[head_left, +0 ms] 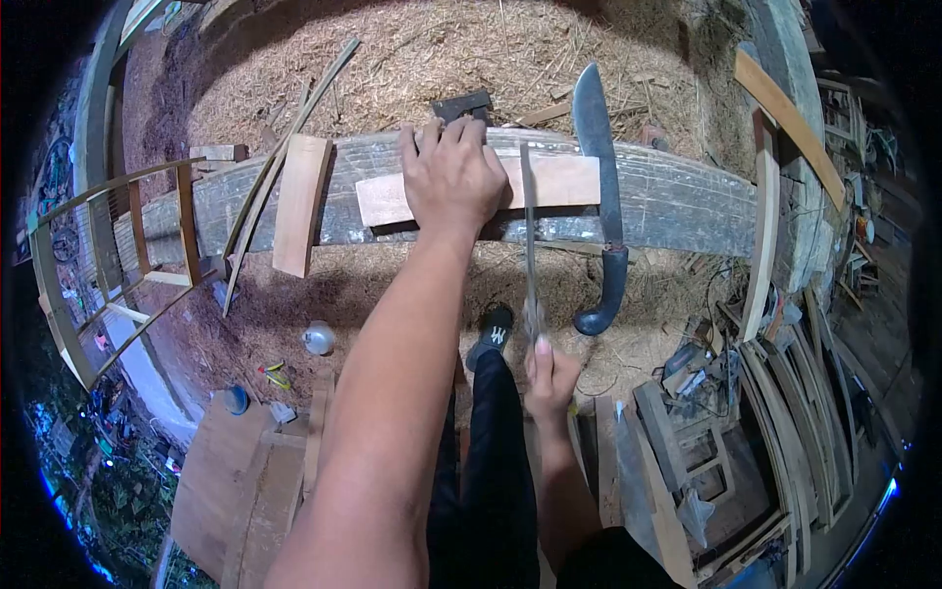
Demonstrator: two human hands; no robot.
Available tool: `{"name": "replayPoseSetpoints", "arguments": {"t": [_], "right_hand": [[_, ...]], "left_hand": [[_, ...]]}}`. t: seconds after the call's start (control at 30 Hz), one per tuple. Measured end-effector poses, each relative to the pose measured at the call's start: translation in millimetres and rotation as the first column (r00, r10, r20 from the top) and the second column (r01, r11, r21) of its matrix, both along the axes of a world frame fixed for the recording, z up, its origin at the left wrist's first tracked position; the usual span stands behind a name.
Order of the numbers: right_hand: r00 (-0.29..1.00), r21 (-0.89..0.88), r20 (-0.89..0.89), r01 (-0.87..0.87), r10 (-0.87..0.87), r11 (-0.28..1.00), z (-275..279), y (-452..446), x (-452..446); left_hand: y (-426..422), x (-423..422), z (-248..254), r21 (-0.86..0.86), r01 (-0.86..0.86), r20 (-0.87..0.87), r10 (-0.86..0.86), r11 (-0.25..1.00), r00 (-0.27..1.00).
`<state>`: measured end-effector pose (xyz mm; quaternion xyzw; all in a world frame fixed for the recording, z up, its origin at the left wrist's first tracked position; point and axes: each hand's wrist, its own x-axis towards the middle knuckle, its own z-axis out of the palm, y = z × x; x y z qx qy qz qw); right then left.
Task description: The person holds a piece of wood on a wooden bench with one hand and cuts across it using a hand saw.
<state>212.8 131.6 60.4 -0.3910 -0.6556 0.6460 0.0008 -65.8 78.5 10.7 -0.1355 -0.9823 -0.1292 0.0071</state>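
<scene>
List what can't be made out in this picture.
All in the head view:
- Pale board: middle, hidden by the left hand.
- Thin-bladed tool: grip, covered by the right hand; any teeth, too narrow to tell.
- Dark block: near side, behind the left fingers.
- Black sleeve: cut off by the bottom edge.

2 hands (453, 182) — 1 machete (600, 147) — 1 thin-bladed tool (530, 226)
</scene>
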Motion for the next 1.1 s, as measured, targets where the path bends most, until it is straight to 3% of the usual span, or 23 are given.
{"name": "replayPoseSetpoints", "arguments": {"t": [0.07, 0.13, 0.27, 0.33, 0.4, 0.47, 0.6, 0.7, 0.77, 0.8, 0.9, 1.0, 1.1], "right_hand": [[0.999, 0.007, 0.026, -0.021, 0.021, 1.0, -13, 10, -30], [0.995, -0.061, -0.091, 0.025, -0.031, 0.998, -23, 14, -57], [0.999, -0.049, 0.017, 0.047, -0.046, 0.998, -2, -6, 8], [0.996, -0.103, -0.032, 0.078, -0.082, 0.992, 2, -7, 1], [0.999, 0.039, 0.016, -0.045, 0.045, 0.998, -8, 7, -26], [0.998, 0.052, -0.027, -0.054, 0.055, 0.997, -14, 14, -55], [1.0, 0.031, 0.016, 0.006, -0.006, 0.999, -3, -4, -1], [0.994, -0.092, 0.048, 0.105, -0.101, 0.99, 6, -13, 10], [0.994, 0.136, 0.021, -0.111, 0.109, 0.984, 2, -4, -18], [0.993, 0.136, 0.015, -0.116, 0.115, 0.984, -5, -3, -14], [0.995, -0.157, -0.028, 0.085, -0.091, 0.984, -9, 14, 5], [0.997, -0.088, 0.056, 0.058, -0.053, 0.994, 5, 4, 39], [1.0, -0.016, 0.01, -0.013, 0.013, 1.0, 8, 24, -26]], "left_hand": [[1, 4, 0, 0.029, 0.02, -0.019, -0.02, 0.999, 1.0], [0, 2, 4, 0.017, 0.014, 0.05, -0.015, 1.0, 0.999], [1, 3, 4, 0.033, 0.013, 0.038, -0.014, 0.999, 0.999], [0, 1, 5, 0.007, 0.03, 0.056, -0.03, 1.0, 0.998], [-2, 7, 2, 0.006, 0.028, 0.041, -0.029, 1.0, 0.999], [-1, 4, 2, 0.009, 0.011, -0.001, -0.011, 1.0, 1.0], [-1, 3, 4, 0.03, 0.017, 0.058, -0.019, 0.999, 0.998], [-1, -2, 4, 0.03, 0.016, 0.077, -0.018, 0.999, 0.997], [0, 1, 5, 0.034, 0.019, 0.104, -0.022, 0.999, 0.994], [1, 0, 6, 0.034, 0.013, 0.097, -0.016, 0.999, 0.995], [-2, 0, 7, 0.003, -0.009, 0.116, 0.009, 1.0, 0.993], [4, -2, 9, -0.009, -0.004, 0.115, 0.005, 1.0, 0.993], [1, 3, 6, 0.011, -0.002, 0.101, 0.001, 1.0, 0.995]]}}
